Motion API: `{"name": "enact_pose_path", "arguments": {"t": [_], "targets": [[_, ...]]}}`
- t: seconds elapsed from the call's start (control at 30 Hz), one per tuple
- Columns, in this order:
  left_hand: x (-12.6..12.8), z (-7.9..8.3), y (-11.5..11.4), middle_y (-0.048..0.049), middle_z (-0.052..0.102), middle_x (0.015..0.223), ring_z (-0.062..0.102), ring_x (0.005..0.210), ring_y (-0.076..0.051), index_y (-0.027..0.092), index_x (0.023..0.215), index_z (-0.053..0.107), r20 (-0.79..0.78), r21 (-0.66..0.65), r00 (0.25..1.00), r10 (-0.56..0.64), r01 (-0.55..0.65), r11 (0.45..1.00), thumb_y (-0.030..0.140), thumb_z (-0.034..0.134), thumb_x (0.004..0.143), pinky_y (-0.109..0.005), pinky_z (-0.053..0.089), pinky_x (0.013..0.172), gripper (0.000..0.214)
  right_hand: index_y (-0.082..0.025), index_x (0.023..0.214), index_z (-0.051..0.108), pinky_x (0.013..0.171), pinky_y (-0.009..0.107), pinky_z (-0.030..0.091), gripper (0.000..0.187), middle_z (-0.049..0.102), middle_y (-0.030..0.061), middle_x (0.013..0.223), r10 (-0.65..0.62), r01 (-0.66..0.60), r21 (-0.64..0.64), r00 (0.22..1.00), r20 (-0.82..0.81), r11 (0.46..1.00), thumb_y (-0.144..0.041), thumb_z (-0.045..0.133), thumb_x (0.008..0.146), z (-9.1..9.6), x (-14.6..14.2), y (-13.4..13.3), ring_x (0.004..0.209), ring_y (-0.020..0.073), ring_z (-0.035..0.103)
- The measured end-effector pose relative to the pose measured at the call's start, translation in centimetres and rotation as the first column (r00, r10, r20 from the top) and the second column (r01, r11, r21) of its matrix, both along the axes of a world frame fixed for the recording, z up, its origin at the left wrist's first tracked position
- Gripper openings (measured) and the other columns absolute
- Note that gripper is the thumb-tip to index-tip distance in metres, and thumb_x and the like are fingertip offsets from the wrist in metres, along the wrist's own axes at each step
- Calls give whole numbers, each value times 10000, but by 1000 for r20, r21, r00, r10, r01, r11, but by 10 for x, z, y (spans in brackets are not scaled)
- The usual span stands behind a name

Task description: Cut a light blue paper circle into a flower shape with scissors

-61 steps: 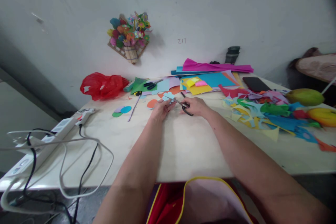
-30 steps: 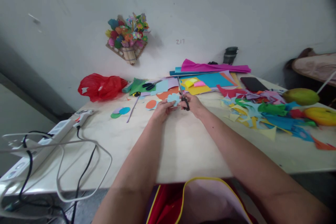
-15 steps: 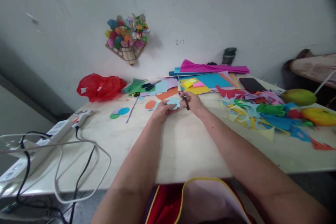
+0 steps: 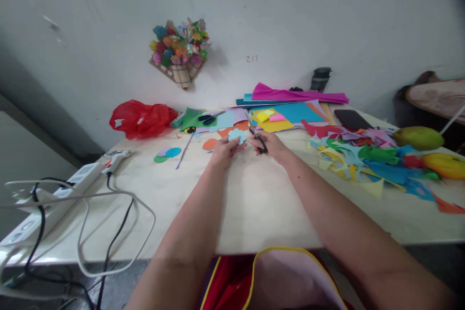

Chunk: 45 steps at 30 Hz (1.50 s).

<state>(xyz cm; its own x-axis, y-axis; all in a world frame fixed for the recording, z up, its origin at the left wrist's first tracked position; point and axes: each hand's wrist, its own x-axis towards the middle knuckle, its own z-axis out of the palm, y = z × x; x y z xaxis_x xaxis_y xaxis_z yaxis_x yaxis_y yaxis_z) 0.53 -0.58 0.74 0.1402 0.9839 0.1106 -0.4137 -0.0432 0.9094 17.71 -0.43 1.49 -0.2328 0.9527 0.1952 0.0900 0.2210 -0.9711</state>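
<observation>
Over the middle of the table, my left hand (image 4: 224,151) pinches a light blue paper flower (image 4: 237,136) with a scalloped edge. Just to its right, my right hand (image 4: 268,144) has its fingers round the black handles of a pair of scissors (image 4: 258,138), blades pointing up and away from me. The blades are clear of the flower. An orange paper circle (image 4: 209,145) lies on the table beside my left hand. Farther left rest purple, green and blue circles (image 4: 173,152) and a thin purple strip (image 4: 185,151).
Paper scraps (image 4: 378,155) are heaped on the right, near a phone (image 4: 351,119) and yellow-green fruit (image 4: 418,138). Coloured sheets (image 4: 283,112) and a second pair of scissors (image 4: 209,119) lie at the back. At left are a red plastic bag (image 4: 143,118), a glue gun (image 4: 115,160) and a power strip (image 4: 61,197) with cables.
The light blue flower has been raised and turned to show more of its face. The scissors have shifted slightly right in my right hand, off the paper. The view has shifted a little.
</observation>
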Motion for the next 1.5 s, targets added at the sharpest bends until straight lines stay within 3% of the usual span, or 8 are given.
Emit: {"name": "enact_pose_path", "arguments": {"t": [0.33, 0.53, 0.7, 0.87, 1.07, 1.27, 1.5], "targets": [[-2, -4, 4, -69, 673, 784, 658, 714, -176, 116, 839, 608, 77, 8, 996, 33, -34, 999, 177, 674, 657, -264, 533, 662, 202, -160, 775, 551, 281, 141, 250, 252, 577, -16, 541, 121, -115, -58, 986, 118, 992, -403, 591, 725, -6, 3, 3, 360, 59, 495], [-4, -5, 6, -75, 670, 857, 653, 804, -188, 114, 853, 614, 133, -14, 990, 44, -43, 999, 140, 646, 672, -329, 507, 812, 185, -142, 743, 531, 276, 151, 267, 246, 589, 6, 545, 174, -163, -90, 977, 122, 982, -378, 601, 729, -5, 5, 1, 380, 79, 528], [-5, -4, 4, -77, 670, 883, 651, 819, -196, 112, 892, 608, 176, -19, 984, 38, -35, 999, 116, 622, 677, -338, 505, 818, 216, -137, 743, 528, 292, 154, 285, 243, 607, 23, 580, 225, -216, -91, 969, 103, 972, -374, 583, 753, -7, 5, 0, 400, 78, 538], [-6, -2, 2, -114, 667, 928, 643, 853, -208, 95, 917, 599, 176, -43, 984, 6, 1, 999, 107, 591, 684, -335, 509, 811, 233, -142, 781, 538, 291, 178, 281, 249, 607, 20, 576, 229, -223, -114, 973, 37, 968, -387, 572, 760, -5, 6, 10, 398, 96, 538], [-8, -4, 2, -139, 661, 956, 636, 883, -233, 81, 897, 605, 151, -35, 986, -63, 69, 997, 89, 582, 654, -359, 514, 803, 244, -142, 735, 537, 302, 177, 277, 257, 612, 27, 572, 272, -256, -130, 954, 124, 958, -393, 589, 744, 0, 12, 20, 404, 100, 543], [-9, -5, 2, -150, 662, 943, 636, 875, -250, 69, 875, 617, 116, -18, 989, -93, 96, 995, 96, 599, 632, -382, 513, 801, 245, -145, 776, 544, 319, 176, 267, 268, 595, 4, 569, 198, -190, -114, 978, 64, 975, -405, 588, 730, -9, 16, 18, 407, 90, 532], [-8, -7, 2, -142, 668, 873, 645, 809, -238, 61, 846, 624, 65, -5, 994, -93, 93, 996, 108, 627, 607, -373, 514, 773, 243, -151, 725, 525, 310, 175, 236, 263, 573, -14, 521, 211, -191, -129, 964, 164, 973, -398, 612, 694, -6, 21, 9, 353, 65, 469]]}}
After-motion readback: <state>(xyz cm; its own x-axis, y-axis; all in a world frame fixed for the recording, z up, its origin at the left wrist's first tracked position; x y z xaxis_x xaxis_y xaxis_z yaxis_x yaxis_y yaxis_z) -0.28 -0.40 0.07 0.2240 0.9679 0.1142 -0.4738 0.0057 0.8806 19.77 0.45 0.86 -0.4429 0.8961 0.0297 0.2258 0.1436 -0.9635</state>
